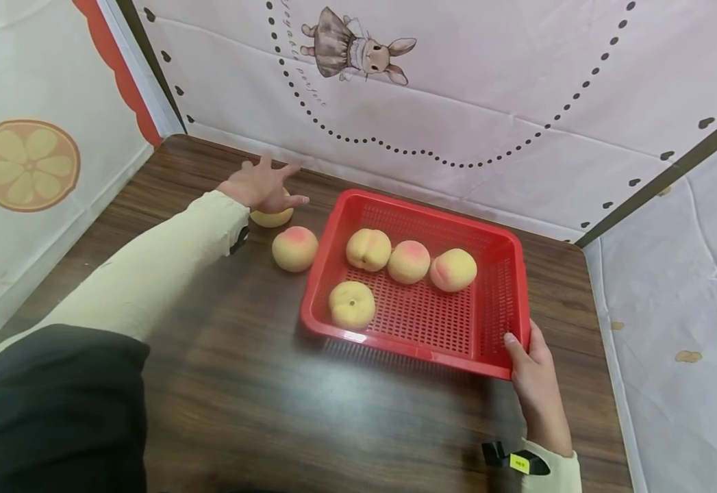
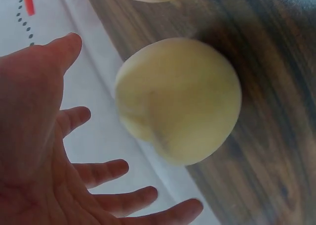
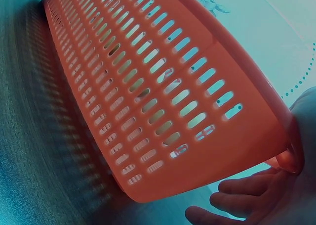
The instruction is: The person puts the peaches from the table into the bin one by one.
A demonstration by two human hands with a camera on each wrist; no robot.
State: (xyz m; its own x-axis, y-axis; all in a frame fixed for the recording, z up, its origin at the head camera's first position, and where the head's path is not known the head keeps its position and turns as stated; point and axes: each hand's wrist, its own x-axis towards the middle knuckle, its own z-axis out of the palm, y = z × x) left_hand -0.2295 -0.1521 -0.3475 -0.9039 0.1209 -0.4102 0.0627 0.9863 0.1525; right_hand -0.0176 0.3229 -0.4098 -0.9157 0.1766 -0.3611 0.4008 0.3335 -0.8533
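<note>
My left hand (image 1: 263, 187) reaches over a yellow peach (image 1: 273, 217) beyond the basket's left side, fingers spread. In the left wrist view this peach (image 2: 180, 101) lies beside the fingers with a space between. A second peach (image 1: 295, 248), pink on top, sits against the basket's left wall. My right hand (image 1: 532, 373) holds the red plastic basket (image 1: 413, 351) by its front right corner, thumb over the rim. From the right wrist view, the fingers (image 3: 247, 185) curl beneath that rim. Inside the basket are several peaches, among them a yellow one (image 1: 352, 305) near the front left.
The dark wooden table (image 1: 241, 383) carries everything. A white printed cloth wall (image 1: 457, 89) with a rabbit drawing rises behind it. More cloth walls stand at the left (image 1: 31, 260) and right (image 1: 672, 287).
</note>
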